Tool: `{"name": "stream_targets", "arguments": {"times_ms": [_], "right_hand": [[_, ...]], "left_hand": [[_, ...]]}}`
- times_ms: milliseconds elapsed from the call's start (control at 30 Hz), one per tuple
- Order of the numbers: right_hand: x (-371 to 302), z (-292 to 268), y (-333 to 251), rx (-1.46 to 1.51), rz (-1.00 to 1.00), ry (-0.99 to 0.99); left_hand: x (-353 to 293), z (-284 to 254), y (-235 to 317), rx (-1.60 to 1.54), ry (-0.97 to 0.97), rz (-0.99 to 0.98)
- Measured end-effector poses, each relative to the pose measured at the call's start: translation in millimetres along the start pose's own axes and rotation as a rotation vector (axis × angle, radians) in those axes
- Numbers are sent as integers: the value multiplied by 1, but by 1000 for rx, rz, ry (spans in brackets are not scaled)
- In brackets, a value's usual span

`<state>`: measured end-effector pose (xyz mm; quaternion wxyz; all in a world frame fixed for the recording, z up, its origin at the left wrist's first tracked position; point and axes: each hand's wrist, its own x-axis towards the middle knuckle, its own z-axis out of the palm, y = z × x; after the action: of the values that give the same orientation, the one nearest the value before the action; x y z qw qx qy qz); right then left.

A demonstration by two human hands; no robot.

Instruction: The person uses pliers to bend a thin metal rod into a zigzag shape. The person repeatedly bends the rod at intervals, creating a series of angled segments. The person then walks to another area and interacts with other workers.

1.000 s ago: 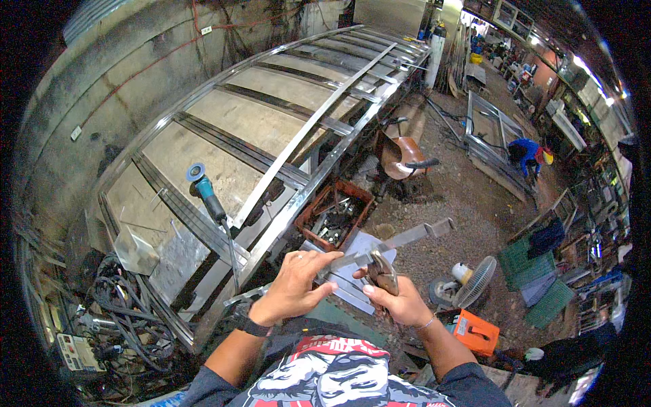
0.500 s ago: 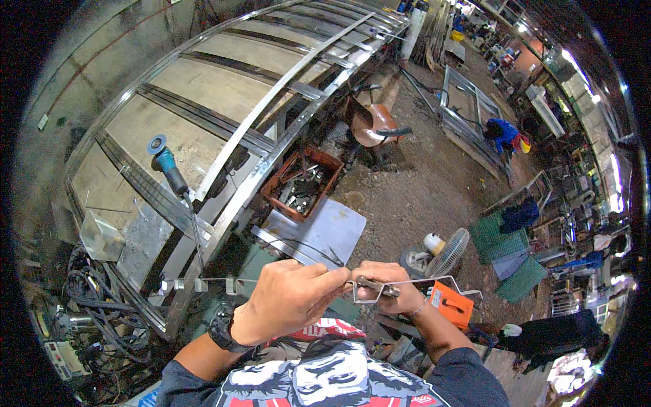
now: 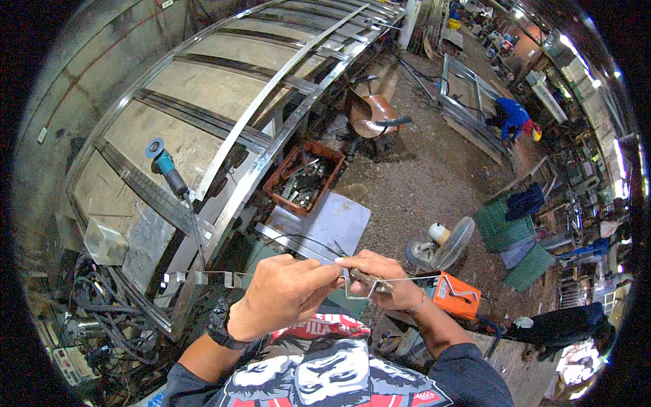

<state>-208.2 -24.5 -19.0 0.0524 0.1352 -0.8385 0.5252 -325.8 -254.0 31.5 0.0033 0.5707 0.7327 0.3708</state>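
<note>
A long, thin metal strip (image 3: 232,279) with several square bends runs crosswise in front of my chest. My left hand (image 3: 288,293) is closed around it just left of the middle, fingers curled and thumb side up. Close beside it, my right hand (image 3: 397,277) grips a short, dark metal piece (image 3: 369,280), a bar or tool whose exact kind I cannot tell, set against the strip at one of its bends. The fingertips of both hands nearly meet. The strip's right part sticks out past my right wrist, over an orange box-shaped machine.
A large metal frame (image 3: 254,163) lies at left, bearing a teal angle grinder (image 3: 169,169). Beyond my hands are a red crate (image 3: 272,183) of metal scraps and a brown chair (image 3: 373,115). An orange machine (image 3: 458,296) and a fan (image 3: 453,243) stand right. A co-worker (image 3: 513,117) bends over farther off.
My hands and the strip have shifted slightly left, and the strip's right end tilts differently. My view has turned a little. The co-worker has moved and leans farther right.
</note>
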Motion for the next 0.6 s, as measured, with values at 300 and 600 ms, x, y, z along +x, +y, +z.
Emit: {"name": "stream_targets", "arguments": {"times_ms": [300,600], "right_hand": [[-1,3,-6,-6,-24,16],[0,7,0,-3,-137,21]], "left_hand": [[-2,0,1,-10,-11,15],[-3,4,3,42,-87,23]]}}
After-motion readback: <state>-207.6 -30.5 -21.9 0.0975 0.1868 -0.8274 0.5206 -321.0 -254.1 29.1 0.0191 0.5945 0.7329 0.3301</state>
